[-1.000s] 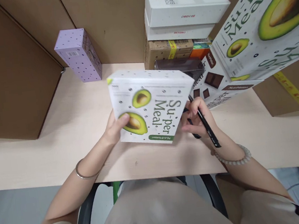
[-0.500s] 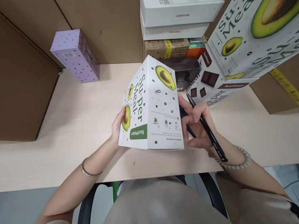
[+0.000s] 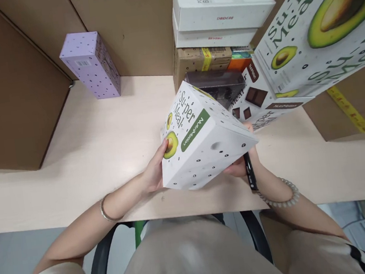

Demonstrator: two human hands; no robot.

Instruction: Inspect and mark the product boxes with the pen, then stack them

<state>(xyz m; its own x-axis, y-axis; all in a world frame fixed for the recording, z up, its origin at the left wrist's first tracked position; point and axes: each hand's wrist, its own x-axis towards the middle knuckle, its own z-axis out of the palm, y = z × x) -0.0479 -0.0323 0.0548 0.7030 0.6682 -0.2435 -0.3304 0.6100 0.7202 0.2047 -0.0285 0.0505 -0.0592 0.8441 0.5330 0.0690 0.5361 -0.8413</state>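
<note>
Left hand (image 3: 155, 171) pinches the left side of a white, glossy cardboard carton (image 3: 197, 148) printed with green avocados, thumb laid across the lower avocado picture, remaining fingers out of my sight beneath. Right hand (image 3: 253, 157) is at the carton's right side, largely covered by it; it holds a slim black pen (image 3: 250, 173), whose lower end points toward the near edge, but I cannot tell how its hidden fingers bear on the carton. I log the carton as tilted, its green label facing up, over the near middle of a pale wood-grain table (image 3: 118, 126); whether any corner meets the tabletop I cannot tell. Wrists: silver-coloured metal bangle (image 3: 104, 209) on the left, pale beaded bracelet (image 3: 289, 193) on the right. Far left I note a lilac speckled upright box (image 3: 91, 70) near the brown cardboard wall (image 3: 130, 28). Far right of centre, two white power-bank boxes (image 3: 217, 14) lie stacked over a brown cardboard box (image 3: 190, 61) with yellow tape; just nearer is a dark, see-through plastic case (image 3: 217, 82). Farther right I record a white carton with chocolate squares (image 3: 272, 96), a large white avocado carton (image 3: 302, 66) tilted above it, and a yellow-taped brown box (image 3: 339, 123) beside them.
</note>
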